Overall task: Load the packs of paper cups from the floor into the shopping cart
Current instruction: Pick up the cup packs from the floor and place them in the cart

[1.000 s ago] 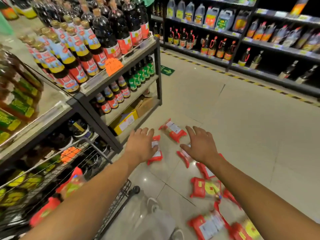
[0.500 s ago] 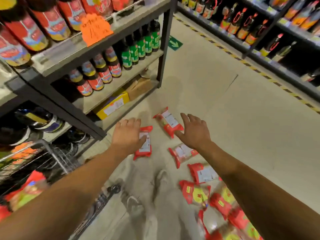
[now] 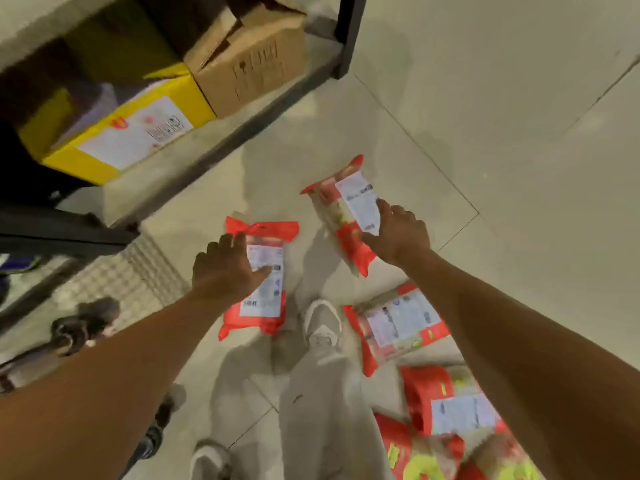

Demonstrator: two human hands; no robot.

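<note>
I've got my left hand (image 3: 228, 268) and right hand (image 3: 398, 233) spread flat on two cup packs (image 3: 263, 282) mid-frame, nothing gripped yet; they look light and crinkly, so I'd grab around the middle.

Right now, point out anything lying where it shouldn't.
Red packs of paper cups lie scattered at odd angles on the floor, beside the shelf. The left hand and right hand each rest on one.

dim warm light, soft shadows, motion blur, wide-angle bending at edges.
</note>
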